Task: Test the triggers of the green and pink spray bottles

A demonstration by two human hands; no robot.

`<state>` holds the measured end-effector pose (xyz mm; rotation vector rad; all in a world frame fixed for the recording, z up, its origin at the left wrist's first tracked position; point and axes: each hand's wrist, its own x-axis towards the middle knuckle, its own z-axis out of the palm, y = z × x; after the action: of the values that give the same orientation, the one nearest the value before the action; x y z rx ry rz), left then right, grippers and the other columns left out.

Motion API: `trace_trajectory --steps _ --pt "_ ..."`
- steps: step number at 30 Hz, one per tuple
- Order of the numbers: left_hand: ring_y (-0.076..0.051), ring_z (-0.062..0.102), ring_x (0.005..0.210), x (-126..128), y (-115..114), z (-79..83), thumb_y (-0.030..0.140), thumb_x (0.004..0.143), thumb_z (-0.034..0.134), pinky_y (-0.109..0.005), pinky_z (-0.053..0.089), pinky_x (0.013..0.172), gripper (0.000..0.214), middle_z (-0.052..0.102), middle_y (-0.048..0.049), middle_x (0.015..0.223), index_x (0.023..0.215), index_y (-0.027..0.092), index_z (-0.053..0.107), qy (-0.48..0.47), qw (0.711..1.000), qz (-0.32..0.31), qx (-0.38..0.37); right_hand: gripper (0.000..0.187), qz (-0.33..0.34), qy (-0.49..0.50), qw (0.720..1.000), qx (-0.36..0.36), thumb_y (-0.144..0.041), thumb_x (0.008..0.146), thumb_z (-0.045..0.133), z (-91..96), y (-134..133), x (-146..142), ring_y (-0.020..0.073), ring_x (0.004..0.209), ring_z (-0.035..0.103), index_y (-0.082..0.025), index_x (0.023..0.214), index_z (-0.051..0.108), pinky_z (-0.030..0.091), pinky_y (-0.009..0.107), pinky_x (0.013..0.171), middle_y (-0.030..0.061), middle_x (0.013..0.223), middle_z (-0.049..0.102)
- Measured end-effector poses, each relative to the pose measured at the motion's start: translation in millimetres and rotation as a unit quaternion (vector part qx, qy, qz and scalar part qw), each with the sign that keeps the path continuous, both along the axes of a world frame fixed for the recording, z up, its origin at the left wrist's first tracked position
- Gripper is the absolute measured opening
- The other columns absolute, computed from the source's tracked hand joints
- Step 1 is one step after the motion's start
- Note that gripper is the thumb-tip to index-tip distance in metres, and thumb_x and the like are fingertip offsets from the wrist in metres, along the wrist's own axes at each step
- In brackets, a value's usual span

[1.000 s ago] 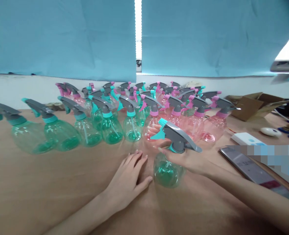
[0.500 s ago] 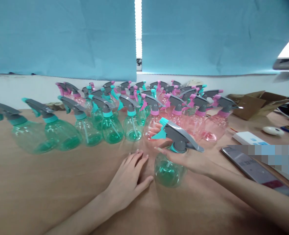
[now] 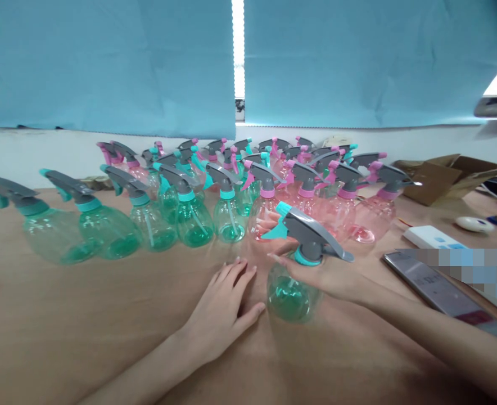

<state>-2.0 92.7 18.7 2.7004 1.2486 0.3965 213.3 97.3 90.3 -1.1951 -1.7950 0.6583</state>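
My right hand (image 3: 316, 275) is wrapped round the neck of a green spray bottle (image 3: 293, 298) with a grey and turquoise trigger head, whose nozzle points left. Some of its fingers are hidden behind the bottle. Just left of that bottle, my left hand (image 3: 225, 304) lies palm down on the wooden table (image 3: 117, 326), fingers stretched out and holding nothing. Beyond both hands stand green spray bottles, the closest a green one (image 3: 229, 222) with a turquoise collar. To the right in that row are pink spray bottles such as this one (image 3: 370, 219).
Several more pink and green bottles crowd behind the front row. On the right lie a phone (image 3: 434, 287), a white box (image 3: 432, 236), a white computer mouse (image 3: 475, 225) and an opened cardboard box (image 3: 429, 183). Blue curtains (image 3: 105, 67) hang at the back.
Hardly anything differs. The whole view has shifted very slightly; my right hand keeps its hold on the green spray bottle and my left hand stays flat on the table.
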Motion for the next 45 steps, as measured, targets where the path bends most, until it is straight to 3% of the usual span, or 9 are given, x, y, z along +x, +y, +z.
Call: trace_trajectory --steps 6,16,20,26,29,40,45 --pt "-0.032 0.035 0.136 -0.4 0.3 0.5 0.045 0.093 0.052 -0.053 0.031 0.109 0.056 0.043 -0.0157 0.146 0.14 0.017 0.04 -0.006 1.0 0.0 -0.005 0.008 0.009 -0.035 0.999 -0.013 -0.03 0.079 0.059 1.0 0.7 1.1 0.0164 0.068 0.063 -0.026 0.076 0.053 0.055 0.028 0.062 -0.002 0.077 0.067" --pt "-0.032 0.036 0.136 1.0 -0.9 3.7 0.044 0.093 0.053 -0.053 0.031 0.109 0.056 0.044 -0.0156 0.145 0.139 0.015 0.042 -0.005 1.0 0.003 -0.008 0.014 0.015 -0.044 0.998 -0.031 -0.035 0.08 0.054 5.6 -1.5 1.3 0.018 0.065 0.063 -0.025 0.071 0.055 0.055 0.031 0.061 0.0005 0.071 0.066" --pt "-0.031 0.036 0.136 0.8 -0.4 2.6 0.045 0.093 0.053 -0.053 0.031 0.109 0.056 0.044 -0.0155 0.145 0.139 0.016 0.042 -0.003 1.0 0.003 -0.006 0.005 0.05 -0.011 0.998 -0.028 -0.029 0.075 0.054 10.1 -3.1 2.5 0.0181 0.067 0.066 -0.026 0.074 0.058 0.056 0.031 0.064 -0.0008 0.073 0.069" --pt "-0.032 0.035 0.136 0.7 -1.3 3.5 0.046 0.094 0.052 -0.053 0.031 0.109 0.055 0.043 -0.0163 0.146 0.138 0.015 0.042 0.008 1.0 0.002 -0.009 0.012 0.057 0.015 0.997 -0.058 -0.023 0.067 0.051 16.8 -5.5 4.7 0.0187 0.064 0.068 -0.028 0.076 0.056 0.056 0.03 0.06 -0.0022 0.07 0.07" --pt "-0.032 0.036 0.135 0.7 -0.8 3.9 0.045 0.094 0.052 -0.053 0.031 0.109 0.055 0.043 -0.0165 0.145 0.138 0.015 0.043 0.006 1.0 0.004 -0.01 0.016 0.064 0.035 0.996 -0.046 -0.021 0.065 0.052 18.0 -5.5 5.5 0.0178 0.065 0.068 -0.03 0.078 0.057 0.058 0.028 0.063 -0.0033 0.069 0.067" --pt "-0.032 0.037 0.135 0.4 -0.4 1.7 0.045 0.093 0.053 -0.053 0.032 0.108 0.054 0.044 -0.015 0.145 0.139 0.019 0.042 -0.016 1.0 0.001 -0.002 0.016 0.085 0.034 0.994 -0.052 -0.022 0.073 0.053 10.3 -0.6 5.6 0.0222 0.096 0.069 -0.027 0.087 0.058 0.058 0.035 0.083 0.0027 0.102 0.071" --pt "-0.032 0.038 0.134 0.7 -1.0 2.8 0.044 0.093 0.053 -0.053 0.032 0.108 0.053 0.045 -0.0154 0.144 0.138 0.018 0.042 -0.014 1.0 0.0 -0.002 0.015 0.09 0.025 0.995 -0.04 -0.021 0.075 0.052 13.6 -2.1 4.0 0.0224 0.097 0.069 -0.027 0.087 0.059 0.057 0.038 0.086 0.0023 0.101 0.07"
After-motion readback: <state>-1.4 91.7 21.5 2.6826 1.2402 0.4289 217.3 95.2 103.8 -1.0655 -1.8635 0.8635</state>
